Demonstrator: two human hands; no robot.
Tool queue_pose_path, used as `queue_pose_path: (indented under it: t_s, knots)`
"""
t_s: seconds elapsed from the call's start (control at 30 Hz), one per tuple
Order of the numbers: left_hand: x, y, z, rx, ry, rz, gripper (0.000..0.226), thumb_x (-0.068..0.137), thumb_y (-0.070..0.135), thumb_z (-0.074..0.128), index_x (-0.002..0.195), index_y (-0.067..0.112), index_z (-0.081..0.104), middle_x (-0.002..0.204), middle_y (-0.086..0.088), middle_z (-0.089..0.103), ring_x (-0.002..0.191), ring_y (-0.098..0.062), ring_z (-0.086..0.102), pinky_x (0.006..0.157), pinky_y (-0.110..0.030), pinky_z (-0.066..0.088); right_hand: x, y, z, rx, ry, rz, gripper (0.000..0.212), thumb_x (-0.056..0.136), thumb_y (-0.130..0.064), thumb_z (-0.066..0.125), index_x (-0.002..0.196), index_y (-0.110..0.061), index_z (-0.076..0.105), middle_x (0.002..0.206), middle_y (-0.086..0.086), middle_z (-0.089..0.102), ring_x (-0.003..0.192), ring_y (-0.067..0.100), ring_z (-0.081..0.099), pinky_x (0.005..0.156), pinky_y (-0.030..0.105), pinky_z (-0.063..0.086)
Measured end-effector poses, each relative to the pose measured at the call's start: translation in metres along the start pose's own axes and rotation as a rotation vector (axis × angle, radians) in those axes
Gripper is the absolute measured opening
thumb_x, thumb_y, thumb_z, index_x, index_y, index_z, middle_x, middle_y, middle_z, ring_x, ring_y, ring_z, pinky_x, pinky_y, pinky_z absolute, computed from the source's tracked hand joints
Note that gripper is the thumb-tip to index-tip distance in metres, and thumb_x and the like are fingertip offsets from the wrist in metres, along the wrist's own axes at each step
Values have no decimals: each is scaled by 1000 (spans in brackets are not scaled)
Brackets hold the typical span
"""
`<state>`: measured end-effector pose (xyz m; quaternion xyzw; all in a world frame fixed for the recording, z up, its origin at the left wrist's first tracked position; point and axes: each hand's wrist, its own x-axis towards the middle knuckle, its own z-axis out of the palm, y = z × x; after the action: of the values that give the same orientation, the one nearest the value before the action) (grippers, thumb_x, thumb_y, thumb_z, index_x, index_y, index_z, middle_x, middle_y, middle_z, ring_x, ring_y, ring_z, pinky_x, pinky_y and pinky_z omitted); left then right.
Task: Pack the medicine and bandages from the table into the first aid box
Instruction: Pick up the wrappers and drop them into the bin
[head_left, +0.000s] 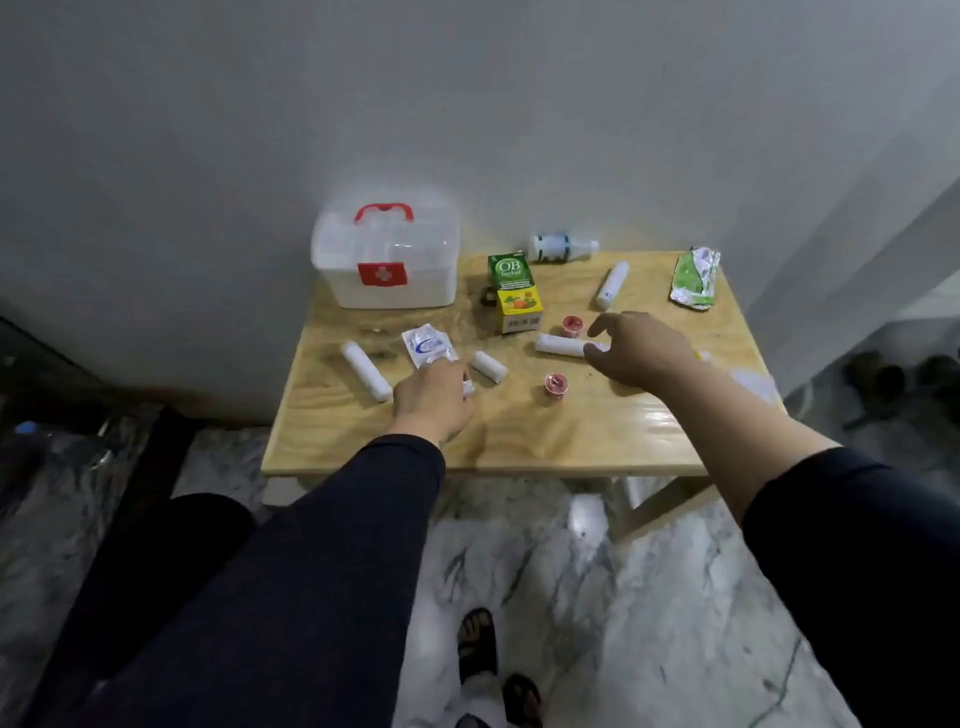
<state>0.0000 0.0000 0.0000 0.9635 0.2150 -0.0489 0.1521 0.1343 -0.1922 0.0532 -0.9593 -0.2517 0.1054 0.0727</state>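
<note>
The clear first aid box (387, 283) with a red handle stands closed at the table's back left. My left hand (434, 397) grips the lower end of a clear plastic packet (427, 345). My right hand (636, 348) hovers with fingers spread, its fingertips touching the end of a white bandage roll (558, 344). More white rolls lie at the left (365, 370), the middle (489, 366) and the back right (612, 285). A green and yellow medicine carton (514, 293), a white bottle (561, 248) on its side and two small red cups (572, 325) (556, 384) are also on the table.
The small wooden table (519, 436) stands against a grey wall. A crumpled green foil pack (696, 278) lies at its back right corner. Marble floor and my sandalled feet (478, 644) are below. Shoes (878, 384) sit on the floor at the right.
</note>
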Motion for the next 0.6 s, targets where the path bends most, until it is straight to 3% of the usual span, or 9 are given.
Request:
queue_pose_path:
  t_s: [0.3, 0.43, 0.53, 0.6]
  knots:
    - [35, -24, 23, 64, -5, 11, 15, 91, 18, 51, 102, 18, 61, 96, -10, 68, 85, -33, 62, 63, -31, 38, 49, 8, 20, 25, 0, 79, 34, 88, -39, 50, 118, -27, 60, 121, 6, 63, 112, 28, 58, 87, 40, 49]
    - [56, -23, -1, 155, -8, 1, 22, 92, 7, 46, 104, 9, 64, 100, -13, 63, 95, -35, 61, 64, -35, 39, 61, 22, 14, 16, 1, 112, 33, 88, -38, 49, 118, -27, 59, 122, 4, 62, 109, 26, 59, 86, 38, 49]
    - [74, -8, -29, 178, 72, -7, 15, 89, 5, 47, 89, 6, 62, 86, -14, 61, 82, -37, 60, 61, -35, 42, 70, 39, 4, 6, 3, 135, 34, 90, -37, 48, 120, -26, 58, 119, 4, 64, 107, 27, 60, 78, 34, 47]
    - [84, 8, -47, 230, 134, 19, 14, 89, 5, 49, 90, 6, 63, 87, -14, 64, 80, -36, 61, 61, -35, 43, 77, 54, -5, 13, 1, 149, 35, 90, -36, 48, 121, -25, 58, 117, 5, 65, 105, 27, 61, 73, 32, 44]
